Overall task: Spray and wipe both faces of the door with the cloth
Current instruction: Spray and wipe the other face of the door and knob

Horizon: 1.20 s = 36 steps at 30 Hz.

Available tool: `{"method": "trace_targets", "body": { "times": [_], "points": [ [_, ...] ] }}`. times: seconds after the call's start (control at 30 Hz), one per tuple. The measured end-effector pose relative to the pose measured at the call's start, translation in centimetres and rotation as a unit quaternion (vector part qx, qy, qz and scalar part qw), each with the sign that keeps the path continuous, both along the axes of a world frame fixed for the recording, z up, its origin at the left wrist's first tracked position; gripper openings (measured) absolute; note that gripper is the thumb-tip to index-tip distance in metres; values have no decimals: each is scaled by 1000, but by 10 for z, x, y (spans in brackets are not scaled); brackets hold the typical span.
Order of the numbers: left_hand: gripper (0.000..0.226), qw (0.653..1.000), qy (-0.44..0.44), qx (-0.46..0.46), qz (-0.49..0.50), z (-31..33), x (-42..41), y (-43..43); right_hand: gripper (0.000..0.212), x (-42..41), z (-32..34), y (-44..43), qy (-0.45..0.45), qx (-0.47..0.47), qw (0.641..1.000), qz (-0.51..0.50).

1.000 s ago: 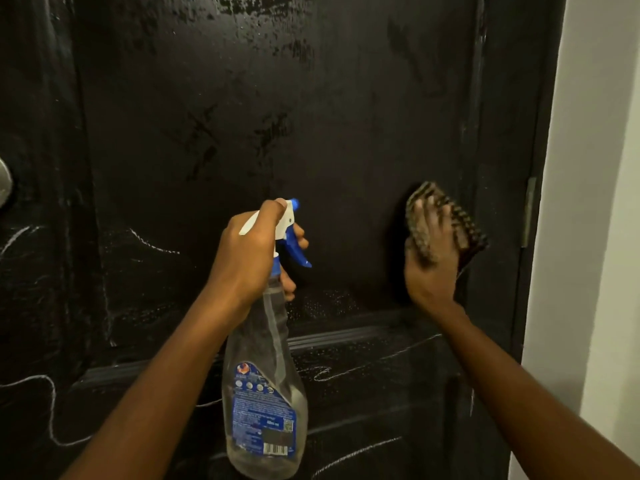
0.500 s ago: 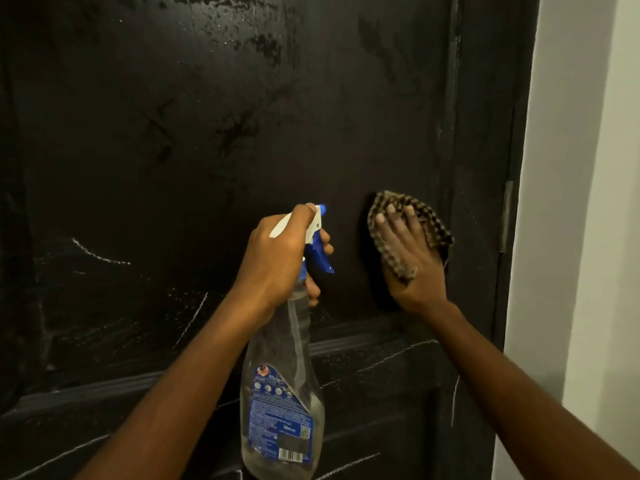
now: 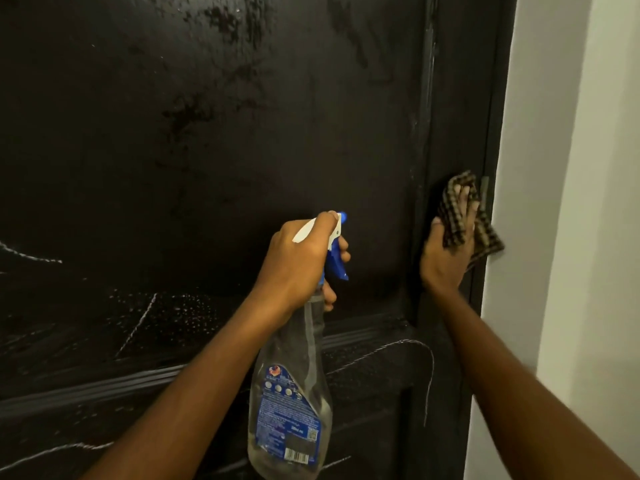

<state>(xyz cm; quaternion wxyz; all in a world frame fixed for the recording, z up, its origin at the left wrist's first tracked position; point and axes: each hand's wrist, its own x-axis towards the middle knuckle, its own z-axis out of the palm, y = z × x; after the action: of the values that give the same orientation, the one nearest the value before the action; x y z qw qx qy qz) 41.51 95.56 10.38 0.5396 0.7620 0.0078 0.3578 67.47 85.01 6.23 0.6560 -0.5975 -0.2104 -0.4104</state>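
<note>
Black panelled door stood wet with droplets. The left hand gripped the clear blue-triggered spray bottle; further right, the right hand, fingers flat, pressed the brown checked cloth at the door's right edge, where it might slip off.

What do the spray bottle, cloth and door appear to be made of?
The spray bottle looks like clear glossy plastic, see-through with a blue trigger. The cloth is woven checked fabric that folds. The door is probably dark matt-painted wood, given its moulded rail.
</note>
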Motion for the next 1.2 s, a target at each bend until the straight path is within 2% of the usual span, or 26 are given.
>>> {"method": "trace_targets", "body": {
  "times": [0.1,0.17,0.4,0.5,0.6,0.67,0.77,0.87,0.97,1.1,1.2],
  "points": [
    [50,1000,6,9,3,-2,9,-7,73,-5,-52,-3,97,30,995,17],
    [50,1000,14,12,1,-3,13,-11,75,-8,-67,-5,122,31,992,25],
    [50,1000,17,12,-10,-4,28,-18,70,-22,-15,3,112,-19,993,-19],
    [50,1000,19,-4,-9,-11,32,-16,70,-21,-5,5,11,-62,998,-8],
    [49,1000,16,-12,-9,-19,35,-13,73,-17,-39,2,-153,-182,971,-26],
    [49,1000,15,-10,-11,-22,36,-11,74,-11,-71,0,-189,-213,958,-35],
    [48,1000,18,-5,-11,-19,37,-8,74,-17,-81,-1,-185,-176,967,-7],
    [49,1000,13,8,-15,-6,39,-8,76,-36,-40,5,-154,-110,980,55],
    [50,1000,4,14,-20,14,43,-11,75,-47,34,10,-122,-64,988,73],
    [51,1000,-10,7,-26,46,52,-16,65,-54,120,10,-93,-82,990,73],
    [51,999,-34,-1,-27,72,57,-18,65,-50,148,7,-113,-88,988,65]
  ]
}}
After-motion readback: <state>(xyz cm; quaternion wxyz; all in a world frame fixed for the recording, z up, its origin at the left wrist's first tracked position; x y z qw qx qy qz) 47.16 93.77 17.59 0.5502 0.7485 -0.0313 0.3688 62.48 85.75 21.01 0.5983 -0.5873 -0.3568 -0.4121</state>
